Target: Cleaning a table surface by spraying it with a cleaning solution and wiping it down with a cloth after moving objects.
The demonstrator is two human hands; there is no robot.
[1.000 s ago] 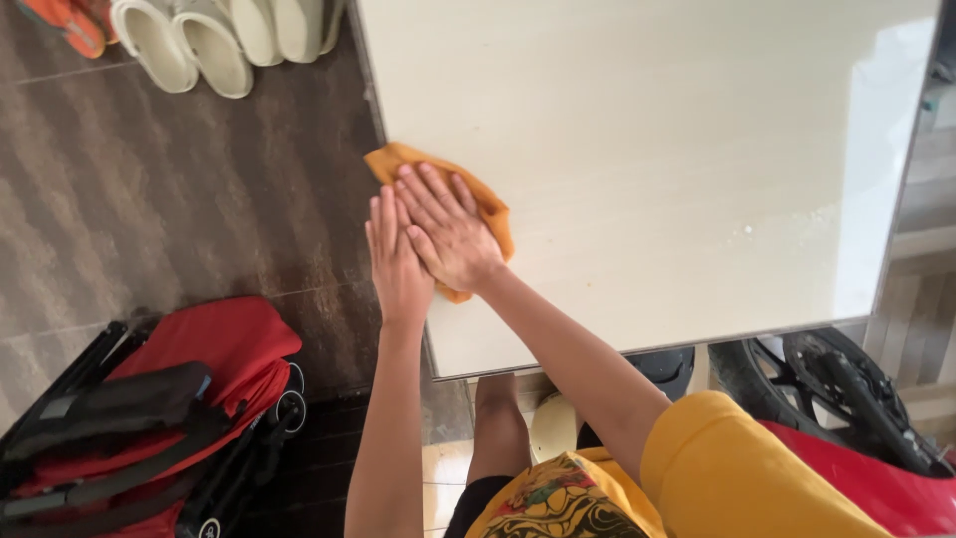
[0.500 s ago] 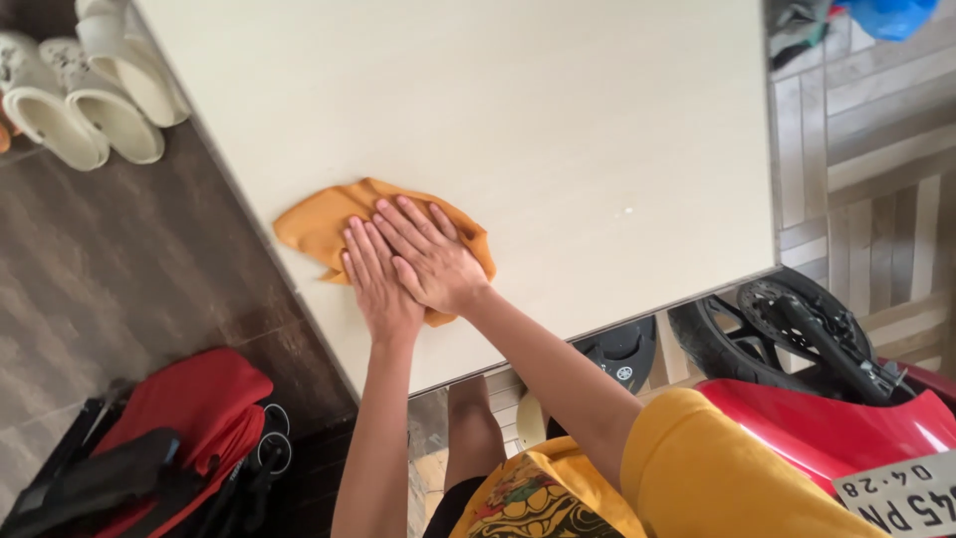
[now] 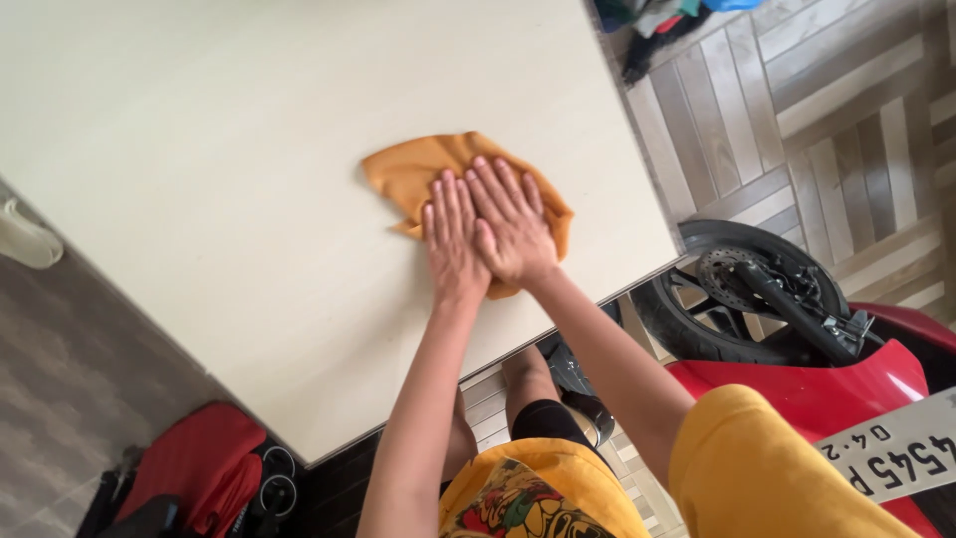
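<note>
An orange cloth (image 3: 416, 169) lies flat on a cream table top (image 3: 229, 169), near the table's near right corner. My left hand (image 3: 453, 244) presses palm-down on the cloth with fingers straight. My right hand (image 3: 513, 224) lies beside it and partly over it, also flat on the cloth. Neither hand grips the cloth; both push down on it. Part of the cloth is hidden under my palms.
A red motorbike (image 3: 827, 389) with its black wheel (image 3: 732, 289) stands right of the table on wood-pattern tiles. A folded red and black stroller (image 3: 189, 478) lies on the dark floor at bottom left. A pale sandal (image 3: 25, 239) shows at the left edge.
Both hands have slid the cloth from the table's left edge across to its right side. The view has swung right; the sandals have nearly left the frame.
</note>
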